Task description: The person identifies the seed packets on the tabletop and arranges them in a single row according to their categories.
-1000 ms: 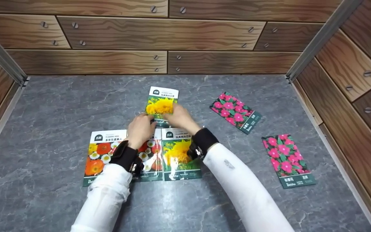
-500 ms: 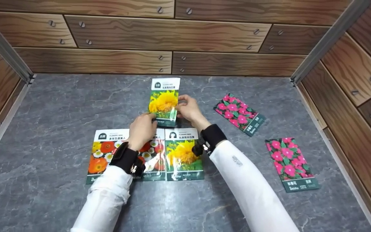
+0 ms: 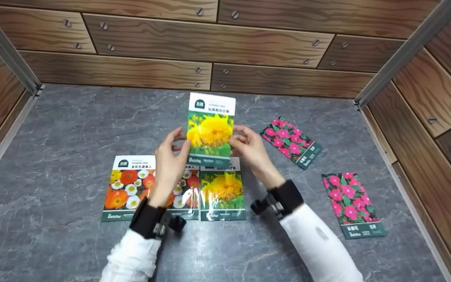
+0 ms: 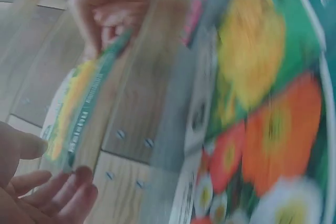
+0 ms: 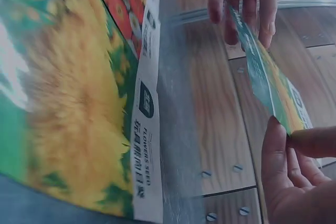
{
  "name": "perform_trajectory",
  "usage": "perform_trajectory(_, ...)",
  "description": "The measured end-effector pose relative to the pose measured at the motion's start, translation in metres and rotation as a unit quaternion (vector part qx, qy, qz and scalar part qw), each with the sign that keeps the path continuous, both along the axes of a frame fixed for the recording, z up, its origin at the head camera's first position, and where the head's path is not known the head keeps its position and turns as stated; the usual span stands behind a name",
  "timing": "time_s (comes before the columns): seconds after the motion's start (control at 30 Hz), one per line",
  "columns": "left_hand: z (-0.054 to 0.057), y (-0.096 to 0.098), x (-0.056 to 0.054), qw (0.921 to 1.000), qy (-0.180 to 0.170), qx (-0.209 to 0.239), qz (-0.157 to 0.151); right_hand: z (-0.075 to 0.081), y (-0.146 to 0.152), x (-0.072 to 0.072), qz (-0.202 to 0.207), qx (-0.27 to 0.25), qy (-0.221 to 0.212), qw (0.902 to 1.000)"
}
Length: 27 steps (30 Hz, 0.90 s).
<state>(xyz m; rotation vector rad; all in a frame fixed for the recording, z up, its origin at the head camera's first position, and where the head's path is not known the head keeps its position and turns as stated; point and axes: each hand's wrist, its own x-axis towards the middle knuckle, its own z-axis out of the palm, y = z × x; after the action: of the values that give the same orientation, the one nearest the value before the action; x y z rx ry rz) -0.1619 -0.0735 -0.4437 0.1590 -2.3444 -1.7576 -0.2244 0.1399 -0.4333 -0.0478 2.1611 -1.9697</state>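
A seed packet with a yellow sunflower picture (image 3: pixel 211 131) is held up, tilted, in the head view, overlapping the packets below it. My right hand (image 3: pixel 255 150) pinches its right edge between thumb and fingers; the pinch also shows in the right wrist view, where that hand (image 5: pixel 302 174) is at lower right. My left hand (image 3: pixel 172 160) is at the packet's left edge, thumb tip right by it and fingers loosely spread. In the left wrist view the left hand's fingers (image 4: pixel 79 187) lie apart around the packet's near end.
A second sunflower packet (image 3: pixel 222 196) lies on the grey marbled surface, beside two poppy packets (image 3: pixel 127 192), one partly hidden by my left hand. Two pink-flower packets lie at right, one angled (image 3: pixel 291 141), one nearer (image 3: pixel 350 203). Wood-patterned walls (image 3: pixel 151 43) enclose the surface.
The sunflower packet has been raised from the surface toward the camera and shifted slightly right. My right hand has moved from over it to its right edge; the left hand has come up alongside.
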Motion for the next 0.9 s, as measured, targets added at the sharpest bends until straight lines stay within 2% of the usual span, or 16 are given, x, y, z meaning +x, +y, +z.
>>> perform_trajectory(0.2,0.002,0.019,0.021,0.9987,0.003,0.041,-0.029,-0.007,0.027,0.030,-0.006,-0.001,0.043,0.9990)
perform_trajectory(0.4,-0.003,0.037,0.031,0.9969,0.018,0.043,-0.064,-0.012,0.049,0.054,-0.019,0.050,0.080,0.9954)
perform_trajectory(0.57,-0.006,0.048,0.038,0.9971,0.017,0.040,-0.063,-0.010,0.062,0.065,0.002,0.108,0.105,0.9887)
perform_trajectory(0.67,-0.009,0.054,0.040,0.9969,0.012,0.041,-0.066,-0.008,0.069,0.070,0.010,0.135,0.102,0.9855)
perform_trajectory(0.9,-0.012,0.065,0.039,0.9962,0.006,0.003,-0.086,-0.002,0.085,0.076,0.011,0.154,0.099,0.9830)
